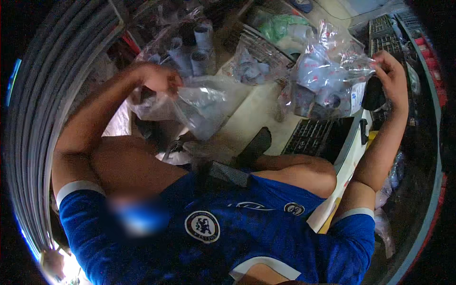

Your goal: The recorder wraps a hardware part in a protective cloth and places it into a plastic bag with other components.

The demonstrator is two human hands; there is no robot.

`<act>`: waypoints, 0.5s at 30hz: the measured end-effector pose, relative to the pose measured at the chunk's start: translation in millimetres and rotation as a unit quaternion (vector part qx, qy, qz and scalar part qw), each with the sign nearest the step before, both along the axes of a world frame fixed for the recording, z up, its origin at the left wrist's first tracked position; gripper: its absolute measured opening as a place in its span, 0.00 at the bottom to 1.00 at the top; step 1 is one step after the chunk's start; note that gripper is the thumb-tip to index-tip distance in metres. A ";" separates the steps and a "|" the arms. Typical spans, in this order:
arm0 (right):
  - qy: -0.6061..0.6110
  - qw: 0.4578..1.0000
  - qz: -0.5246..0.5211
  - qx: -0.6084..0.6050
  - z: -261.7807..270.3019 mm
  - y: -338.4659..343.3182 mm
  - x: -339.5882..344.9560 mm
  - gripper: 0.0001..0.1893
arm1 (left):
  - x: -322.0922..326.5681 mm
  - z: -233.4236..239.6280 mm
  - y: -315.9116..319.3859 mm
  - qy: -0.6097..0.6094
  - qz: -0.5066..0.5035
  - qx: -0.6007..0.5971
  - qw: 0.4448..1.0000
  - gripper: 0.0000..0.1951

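Observation:
My left hand [162,81], blurred, is closed at the edge of a clear plastic bag [210,101] that spreads out to its right. With its thumb and fingers, my right hand [392,76] pinches the gathered end of another clear bag [317,73], which has red print and holds grey pipe-like pieces. Between the two lies a clear bag of small grey fittings [251,69]. Behind my left hand, grey tubular pieces [201,57] stand in clear plastic. What the bag at my left hand holds is hard to make out.
I sit with bent legs on a pale floor [249,107]. A black keyboard [308,137] lies by my right knee, and more keyboards [383,39] are at the far right. A ribbed shutter [39,107] runs along the left. A green bag [279,28] lies at the back.

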State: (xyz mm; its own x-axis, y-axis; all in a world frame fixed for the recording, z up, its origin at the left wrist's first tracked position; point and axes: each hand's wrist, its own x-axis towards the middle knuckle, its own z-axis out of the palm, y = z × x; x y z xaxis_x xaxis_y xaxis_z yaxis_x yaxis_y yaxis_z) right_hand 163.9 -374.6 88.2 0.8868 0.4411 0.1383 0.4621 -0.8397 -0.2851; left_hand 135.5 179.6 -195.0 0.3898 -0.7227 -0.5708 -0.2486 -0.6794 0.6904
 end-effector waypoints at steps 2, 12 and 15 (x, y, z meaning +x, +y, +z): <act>0.021 0.999 0.025 0.001 -7.9 10.3 -13.6 0.07 | 11.4 -18.9 29.7 -0.043 -0.062 0.118 0.990 0.15; 0.092 0.974 0.187 -0.088 -142.7 88.1 -39.0 0.08 | -6.2 6.1 67.5 -0.026 -0.025 0.429 0.902 0.27; 0.116 0.974 0.166 -0.106 -193.5 92.6 -50.2 0.08 | 0.2 9.1 61.5 -0.067 0.006 0.458 0.886 0.29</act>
